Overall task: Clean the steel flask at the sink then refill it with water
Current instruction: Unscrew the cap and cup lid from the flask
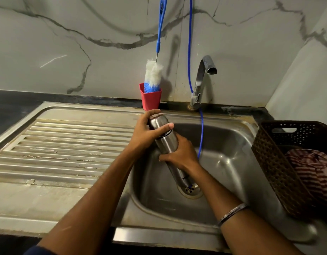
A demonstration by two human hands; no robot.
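Over the steel sink (238, 137), both hands, left hand (148, 131) and right hand (181, 153), around the smooth cylindrical flask (167, 142).

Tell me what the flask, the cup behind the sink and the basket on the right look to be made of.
Flask: brushed steel, judging by its silvery sheen and soft streaked reflections.
Red cup: likely moulded plastic, opaque with an even matte colour and thin walls.
Basket: dark brown, probably plastic moulded in a woven pattern, with regular perforations and a cut-out handle; real wicker cannot be ruled out.
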